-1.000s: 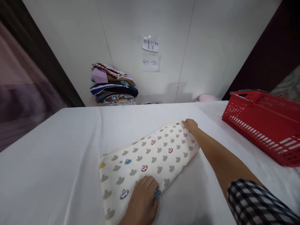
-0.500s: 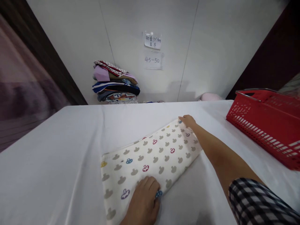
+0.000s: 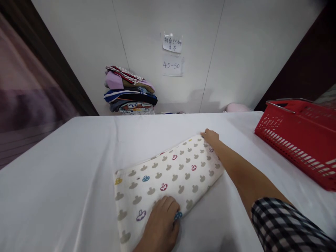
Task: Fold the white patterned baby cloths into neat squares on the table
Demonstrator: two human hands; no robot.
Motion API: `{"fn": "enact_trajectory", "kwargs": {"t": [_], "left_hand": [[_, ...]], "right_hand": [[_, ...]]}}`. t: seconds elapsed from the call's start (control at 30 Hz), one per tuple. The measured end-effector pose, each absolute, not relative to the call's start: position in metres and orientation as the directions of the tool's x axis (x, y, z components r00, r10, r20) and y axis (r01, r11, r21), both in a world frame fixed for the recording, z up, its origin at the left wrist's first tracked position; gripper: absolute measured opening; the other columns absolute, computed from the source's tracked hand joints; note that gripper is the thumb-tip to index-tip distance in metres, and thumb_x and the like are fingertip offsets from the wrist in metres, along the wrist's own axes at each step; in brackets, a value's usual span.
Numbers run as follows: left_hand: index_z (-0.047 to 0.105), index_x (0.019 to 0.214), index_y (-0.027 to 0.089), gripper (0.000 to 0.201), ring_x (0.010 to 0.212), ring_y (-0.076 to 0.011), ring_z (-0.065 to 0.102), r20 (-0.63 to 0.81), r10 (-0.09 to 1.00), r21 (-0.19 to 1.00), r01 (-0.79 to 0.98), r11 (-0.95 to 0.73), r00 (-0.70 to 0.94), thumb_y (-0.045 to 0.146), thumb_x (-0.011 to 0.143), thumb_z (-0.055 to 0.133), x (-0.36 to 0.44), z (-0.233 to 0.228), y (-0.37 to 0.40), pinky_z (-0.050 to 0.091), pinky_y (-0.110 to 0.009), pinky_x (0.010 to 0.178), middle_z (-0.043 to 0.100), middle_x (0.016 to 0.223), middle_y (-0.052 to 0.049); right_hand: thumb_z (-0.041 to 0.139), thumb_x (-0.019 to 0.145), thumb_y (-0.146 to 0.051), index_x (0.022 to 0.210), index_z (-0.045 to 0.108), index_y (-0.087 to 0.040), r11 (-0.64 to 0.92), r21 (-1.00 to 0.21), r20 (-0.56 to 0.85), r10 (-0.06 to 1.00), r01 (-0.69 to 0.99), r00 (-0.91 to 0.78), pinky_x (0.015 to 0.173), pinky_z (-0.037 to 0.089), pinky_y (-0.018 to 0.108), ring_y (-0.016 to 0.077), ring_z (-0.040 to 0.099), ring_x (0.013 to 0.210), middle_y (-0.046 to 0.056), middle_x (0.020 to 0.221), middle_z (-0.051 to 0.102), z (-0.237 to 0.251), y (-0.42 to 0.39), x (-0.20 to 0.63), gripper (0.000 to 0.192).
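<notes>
Barely any change across the last second: both hands hold the same spots on the cloth [image 3: 168, 178]; the small shifts in the frame look like head motion, not hand motion. The cloth has not slid on the table [image 3: 65, 168].

Left hand [image 3: 161, 224]: palm down, fingers together and lightly curled, pressing flat on the cloth's near edge. It grips nothing, just pins the cloth.

Right hand [image 3: 210, 137]: arm stretched out, fingers at the cloth's far right corner. Whether it pinches the corner or only presses on it cannot be told at this size.

The cloth is white with small grey, red and blue prints, folded into a long strip and lying flat at an angle on the table's middle. No layer is lifted.

Judgement: a hold-and-flatten moment, with the edges being squared and no new fold started.

Around the cloth: basket [image 3: 299, 140], red, well to its right on the table. Stack [image 3: 130, 94] of folded fabrics beyond it by the wall, left of the notes [image 3: 172, 54].
</notes>
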State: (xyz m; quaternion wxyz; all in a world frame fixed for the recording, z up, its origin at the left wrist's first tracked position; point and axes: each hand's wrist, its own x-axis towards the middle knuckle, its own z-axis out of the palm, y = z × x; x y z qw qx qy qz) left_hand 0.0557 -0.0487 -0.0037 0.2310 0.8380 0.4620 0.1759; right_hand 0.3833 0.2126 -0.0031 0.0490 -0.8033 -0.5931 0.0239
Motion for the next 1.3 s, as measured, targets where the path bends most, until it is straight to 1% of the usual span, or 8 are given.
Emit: {"fn": "enact_trajectory", "kwargs": {"t": [0.13,0.27,0.4,0.53,0.67,0.83,1.07,1.3], "left_hand": [[0.051,0.080,0.022,0.021,0.088,-0.0204,0.048,0.070,0.854,0.557,0.690,-0.462,0.515,0.006,0.067,0.047,0.056,-0.002,-0.050,0.040,-0.038,0.079,0.056,0.091,-0.002],[0.051,0.083,0.021,0.027,0.090,-0.0203,0.047,0.070,0.858,0.561,0.691,-0.457,0.510,0.003,0.064,0.046,0.055,0.000,-0.051,0.040,-0.038,0.082,0.055,0.093,-0.002],[0.051,0.083,0.021,0.028,0.090,-0.0204,0.047,0.073,0.854,0.564,0.685,-0.461,0.515,0.003,0.064,0.045,0.055,0.002,-0.051,0.040,-0.037,0.082,0.055,0.092,-0.003],[0.050,0.081,0.022,0.023,0.089,-0.0217,0.048,0.063,0.848,0.558,0.686,-0.467,0.526,0.006,0.065,0.047,0.056,0.001,-0.049,0.040,-0.039,0.080,0.055,0.092,-0.004],[0.051,0.084,0.021,0.024,0.090,-0.0209,0.048,0.043,0.838,0.584,0.667,-0.463,0.544,0.006,0.066,0.048,0.053,0.009,-0.048,0.040,-0.037,0.081,0.056,0.093,-0.003],[0.055,0.095,0.023,0.014,0.088,-0.0164,0.053,-0.005,0.843,0.706,0.598,-0.378,0.538,0.030,0.084,0.048,0.032,0.035,-0.033,0.044,-0.030,0.078,0.058,0.097,-0.002],[0.060,0.101,0.019,0.029,0.099,-0.0218,0.055,0.106,0.891,0.466,0.770,-0.437,0.442,0.038,0.088,0.041,0.033,0.052,0.054,0.042,-0.037,0.089,0.062,0.104,-0.006],[0.057,0.112,0.017,0.033,0.115,-0.0237,0.050,0.121,0.881,0.297,0.831,-0.471,0.457,0.030,0.091,0.035,0.092,0.025,0.116,0.037,-0.040,0.097,0.057,0.123,-0.011]], "right_hand": [[0.038,0.092,-0.042,0.116,0.055,-0.016,-0.204,-0.093,0.085,0.974,0.975,0.212,0.089,0.038,0.035,0.0261,0.053,0.109,0.015,0.116,0.061,0.002,0.207,0.373,0.039],[0.036,0.094,-0.041,0.126,0.050,-0.022,-0.027,-0.100,0.128,0.991,0.995,0.039,0.104,0.026,0.038,0.0233,0.039,0.127,0.010,0.135,0.049,-0.005,0.197,0.358,0.040],[0.031,0.095,-0.043,0.132,0.044,-0.023,0.087,-0.133,0.054,0.995,0.987,-0.080,0.107,0.019,0.047,0.0239,0.030,0.134,0.008,0.144,0.039,-0.017,0.193,0.351,0.044],[0.031,0.095,-0.045,0.131,0.046,-0.023,0.090,-0.136,0.019,0.996,0.987,-0.088,0.106,0.022,0.048,0.0251,0.031,0.133,0.007,0.142,0.042,-0.017,0.193,0.351,0.045],[0.030,0.095,-0.038,0.132,0.045,-0.021,0.051,-0.146,0.090,0.995,0.988,-0.038,0.106,0.023,0.044,0.0241,0.033,0.132,0.009,0.142,0.042,-0.012,0.186,0.355,0.043],[0.031,0.095,-0.031,0.128,0.050,-0.020,-0.024,-0.158,0.095,0.995,0.987,0.040,0.100,0.032,0.034,0.0219,0.046,0.121,0.009,0.132,0.052,-0.007,0.177,0.379,0.039],[0.034,0.093,-0.031,0.116,0.061,-0.015,-0.210,-0.187,0.029,0.975,0.960,0.219,0.087,0.041,0.032,0.0251,0.057,0.105,0.014,0.115,0.063,0.000,0.150,0.423,0.038],[0.041,0.090,-0.039,0.113,0.063,-0.016,-0.339,-0.260,-0.011,0.937,0.904,0.348,0.081,0.042,0.030,0.0251,0.058,0.104,0.012,0.114,0.064,-0.006,0.104,0.459,0.040]]}}
